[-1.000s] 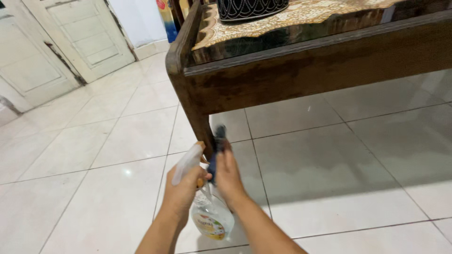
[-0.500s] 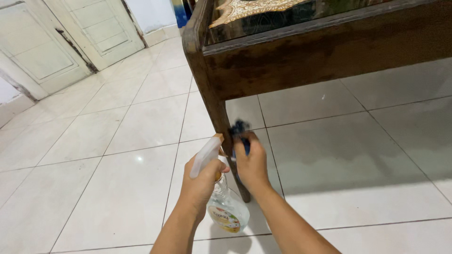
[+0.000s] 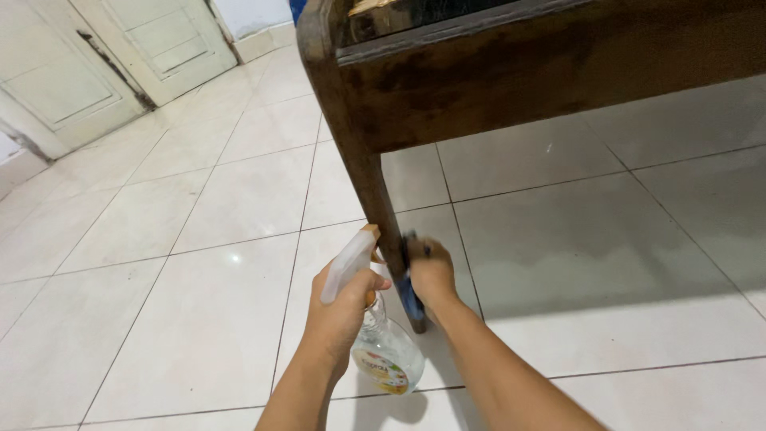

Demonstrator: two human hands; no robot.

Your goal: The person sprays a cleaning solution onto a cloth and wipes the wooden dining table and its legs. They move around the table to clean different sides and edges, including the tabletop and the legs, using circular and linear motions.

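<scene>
A clear spray bottle [image 3: 383, 351] bears a white, orange and green label [image 3: 381, 373].

glossy white floor tiles [image 3: 199, 319] fill the frame. pale panelled doors [image 3: 104, 56] stand upper left, worn at the edges.

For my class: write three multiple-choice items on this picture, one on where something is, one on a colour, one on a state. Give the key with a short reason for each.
1. Where is the right hand?
A. on the table top
B. against the table leg, low down
C. flat on the floor

2. What colour is the cloth in that hand?
A. blue
B. red
C. yellow

3. How is the spray bottle held?
A. lying on the tiles
B. standing on the table
C. gripped in the left hand, off the floor

Key: 1 B, the hand presses on the leg near its foot. 2 A, blue shows below the fingers. 3 C, the fingers wrap its neck.
</scene>
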